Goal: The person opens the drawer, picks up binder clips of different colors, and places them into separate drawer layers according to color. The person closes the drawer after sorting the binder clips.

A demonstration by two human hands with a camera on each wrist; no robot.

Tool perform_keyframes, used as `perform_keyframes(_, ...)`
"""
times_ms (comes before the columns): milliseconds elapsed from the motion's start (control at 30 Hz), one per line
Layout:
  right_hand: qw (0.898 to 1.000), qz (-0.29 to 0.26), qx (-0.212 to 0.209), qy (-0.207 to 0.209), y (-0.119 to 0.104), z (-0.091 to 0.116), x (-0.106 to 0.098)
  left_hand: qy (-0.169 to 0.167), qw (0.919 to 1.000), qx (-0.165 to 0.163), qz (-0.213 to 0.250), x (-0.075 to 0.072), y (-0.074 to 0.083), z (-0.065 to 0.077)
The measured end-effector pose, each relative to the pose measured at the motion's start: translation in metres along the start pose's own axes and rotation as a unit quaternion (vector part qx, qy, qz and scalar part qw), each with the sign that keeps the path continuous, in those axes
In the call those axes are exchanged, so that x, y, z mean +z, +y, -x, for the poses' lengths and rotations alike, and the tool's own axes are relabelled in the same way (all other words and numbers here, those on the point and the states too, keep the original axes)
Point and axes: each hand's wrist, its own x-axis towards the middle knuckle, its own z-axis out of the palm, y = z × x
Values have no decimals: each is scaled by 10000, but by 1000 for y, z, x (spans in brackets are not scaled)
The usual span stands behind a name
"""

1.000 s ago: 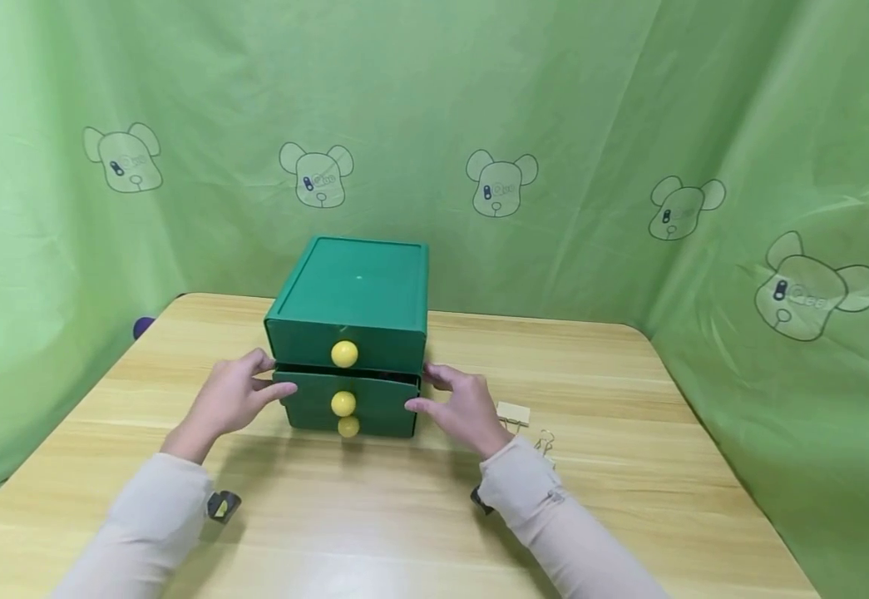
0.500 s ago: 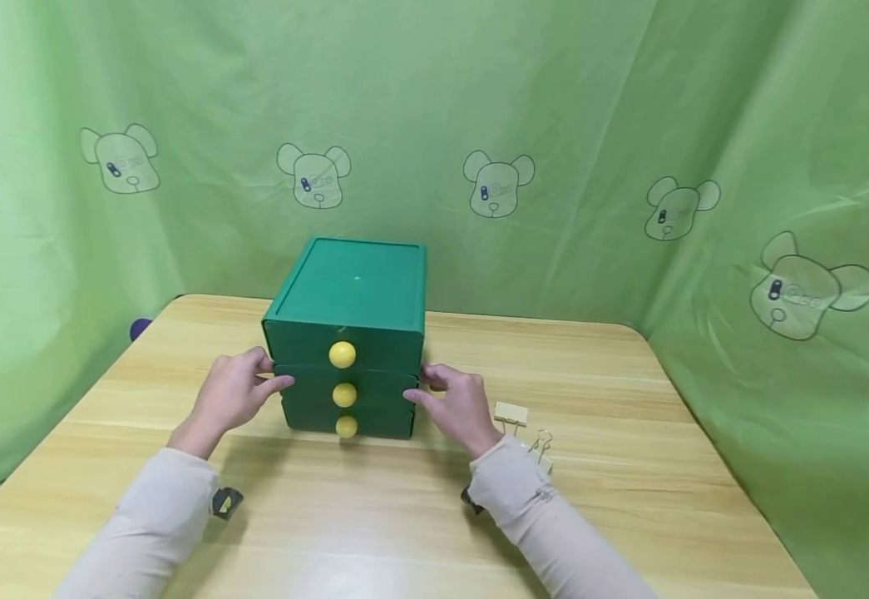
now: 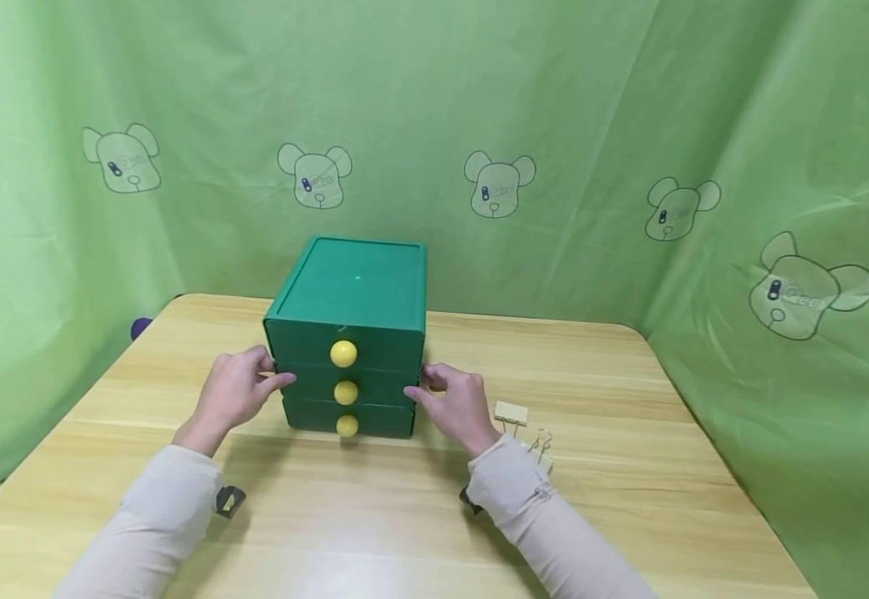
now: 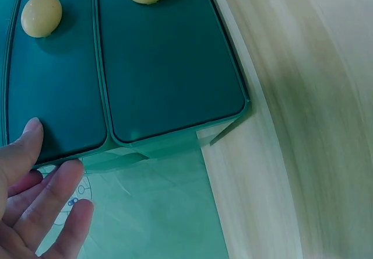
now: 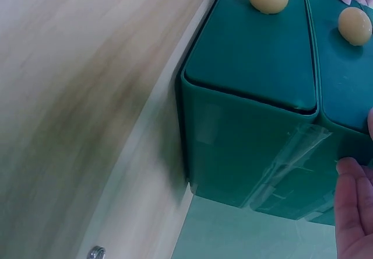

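Observation:
A dark green desktop drawer cabinet (image 3: 352,283) stands on the wooden table. Its three drawers have round yellow knobs, and their fronts look nearly flush. At the left end of the middle drawer (image 4: 55,84), my left hand (image 3: 232,391) rests its thumb on the front, with the fingers beside the cabinet's side. My right hand (image 3: 460,408) mirrors it at the other end, thumb on the drawer front and fingers along the side wall. Clear tape (image 5: 288,160) runs along the cabinet's side in the right wrist view. What the drawers contain is hidden.
Two cream binder clips lie right of the cabinet: one (image 3: 511,413) near my right hand, the other (image 3: 541,462) partly behind my right sleeve (image 3: 546,516). A green curtain (image 3: 419,108) with bear-head prints hangs behind and beside the wooden table (image 3: 344,532).
The middle drawer, slightly pulled out a second ago, has slid back into the cabinet, its front rising level with the others. Both hands moved slightly with it, thumbs on its front.

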Motion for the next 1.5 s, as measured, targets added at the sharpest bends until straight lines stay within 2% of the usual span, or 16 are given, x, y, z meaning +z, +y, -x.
perform_keyframes(100, 10000, -14, 39, -41, -1, 0, -2, -86, 9998, -72, 137, 0, -1, 0)
perform_keyframes(233, 9999, -92, 84, -114, -2, 1, -6, -490, 9969, -379, 478, -7, -1, 1)
perform_keyframes(300, 9999, -132, -8, -47, -3, 3, -7, -570, 9952, -510, 613, -12, -1, 1)
perform_keyframes(367, 9995, -130, -243, 152, -3, 5, -7, -386, 9949, -485, 799, -19, 2, 0)
perform_keyframes(400, 9987, -145, -397, 282, -4, 7, -6, -193, 9949, -400, 911, -22, 3, -1)
perform_keyframes(467, 9961, -187, -703, 498, -6, 9, -3, 267, 9926, -128, 1181, -26, 8, -4)
perform_keyframes(533, 9935, -251, -975, 523, -9, 12, 0, 686, 9872, 267, 1413, -29, 15, -8)
perform_keyframes(633, 9930, -422, -1107, -21, -15, 15, 7, 940, 9812, 821, 1469, -28, 23, -19)
perform_keyframes(733, 9883, -548, -979, -1029, -23, 16, 13, 814, 9810, 1143, 1339, -27, 28, -32)
perform_keyframes(867, 9686, -469, -624, -2361, -30, 15, 24, 430, 9842, 1296, 1127, -21, 29, -47)
perform_keyframes(1000, 9465, -184, -370, -3200, -31, 13, 35, 268, 9835, 1278, 1252, -16, 28, -52)
perform_keyframes(1100, 9355, 34, -230, -3526, -30, 13, 42, 385, 9812, 1220, 1442, -14, 27, -51)
perform_keyframes(1200, 9290, 157, -121, -3695, -27, 13, 49, 474, 9793, 1233, 1531, -13, 26, -51)
perform_keyframes(1500, 9260, 259, 165, -3763, -23, 11, 60, 457, 9785, 1139, 1659, -10, 23, -51)
